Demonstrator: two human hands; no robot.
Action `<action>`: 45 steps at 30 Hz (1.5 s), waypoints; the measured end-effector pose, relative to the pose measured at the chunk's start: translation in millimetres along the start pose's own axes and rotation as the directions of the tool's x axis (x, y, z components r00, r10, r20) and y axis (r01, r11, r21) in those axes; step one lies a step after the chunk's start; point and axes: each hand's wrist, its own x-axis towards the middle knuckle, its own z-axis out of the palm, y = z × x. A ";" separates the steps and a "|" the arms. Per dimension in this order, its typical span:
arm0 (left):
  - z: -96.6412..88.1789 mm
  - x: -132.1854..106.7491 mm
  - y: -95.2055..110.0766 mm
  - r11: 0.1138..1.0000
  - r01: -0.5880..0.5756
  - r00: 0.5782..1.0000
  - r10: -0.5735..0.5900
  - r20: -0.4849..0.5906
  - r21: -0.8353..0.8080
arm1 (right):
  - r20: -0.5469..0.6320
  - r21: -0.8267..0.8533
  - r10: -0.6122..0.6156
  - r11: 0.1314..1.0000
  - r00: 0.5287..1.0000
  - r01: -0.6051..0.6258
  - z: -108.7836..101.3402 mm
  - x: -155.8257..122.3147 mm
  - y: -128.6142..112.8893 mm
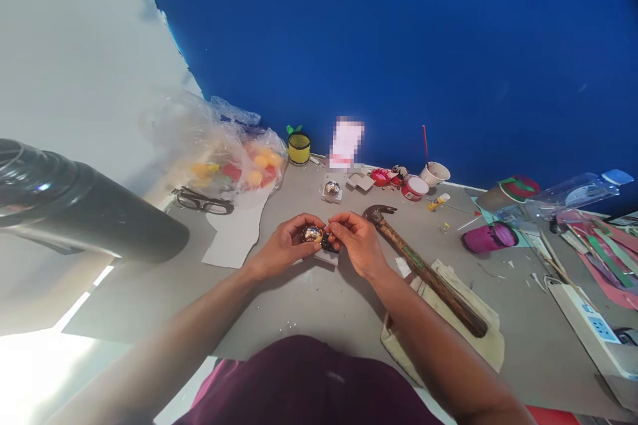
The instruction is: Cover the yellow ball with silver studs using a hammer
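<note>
Between thumb and fingers, my left hand [282, 249] grips a shiny mirror-like ball [312, 234] near the middle of the table. Close beside it, my right hand [356, 239] has its thumb and fingertips pinched together; whatever sits in them is too small to name. Under the fingertips lies a small pale block with a dark top [329, 254], partly covered by the hands. Farther back, a second shiny ball [331, 188] rests on a small white base. To the right of my right hand lies a claw hammer [423, 265], its wooden handle over a folded cream cloth [448, 332].
A large dark cylinder [100, 206] slants in from the left. Eyeglasses [204, 201] lie near a clear plastic bag [239, 146]. At the back stand a yellow cup [299, 148] and a white cup [435, 174]. A power strip [588, 325] and a purple cup [488, 238] are at right.
</note>
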 end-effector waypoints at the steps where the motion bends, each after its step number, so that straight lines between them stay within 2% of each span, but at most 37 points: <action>1: -0.1 -0.2 -0.1 1.000 0.004 1.000 -0.004 0.006 -0.013 | 0.025 0.036 0.021 0.999 0.999 -0.021 -0.6 -0.1 -1.0; 6: -1.4 -0.3 -0.9 0.999 0.022 1.000 -0.021 0.015 -0.044 | 0.181 0.155 0.168 0.968 0.969 -0.196 -5.5 -0.3 -6.2; 9: -1.2 0.1 -1.8 0.998 0.024 1.000 -0.023 0.021 -0.063 | 0.199 0.143 0.186 0.966 0.962 -0.216 -7.2 -1.0 -7.3; 14: 0.9 0.3 -0.3 0.997 0.014 1.000 -0.013 0.016 -0.074 | 0.157 0.130 0.190 0.969 0.969 -0.211 -5.6 -1.7 -9.5; 22: 1.4 -0.7 1.3 1.000 0.021 0.999 -0.021 -0.034 0.019 | 0.146 0.077 0.171 0.980 0.974 -0.183 -4.8 -1.1 -7.2; 26: 5.6 -0.7 2.5 0.999 0.018 0.998 -0.021 -0.066 -0.044 | 0.124 0.047 0.157 0.985 0.980 -0.164 -6.2 -1.2 -7.2; 30: 7.0 -0.3 3.7 0.994 -0.017 0.998 0.010 -0.065 -0.104 | 0.152 0.113 0.162 0.977 0.975 -0.179 -6.6 -1.6 -9.0; 35: 8.4 -1.9 5.2 0.996 -0.022 0.998 0.017 -0.056 -0.089 | 0.143 0.111 0.165 0.977 0.976 -0.181 -3.1 -1.7 -7.1; 40: 12.8 -5.0 9.2 0.997 -0.041 0.994 0.033 -0.107 -0.067 | 0.107 0.058 0.124 0.990 0.986 -0.131 -1.7 -1.9 -5.7; 45: 16.0 -6.4 10.4 0.999 -0.037 0.987 0.033 -0.157 -0.027 | 0.125 -0.058 0.045 0.998 0.991 -0.038 -3.0 -3.8 -7.1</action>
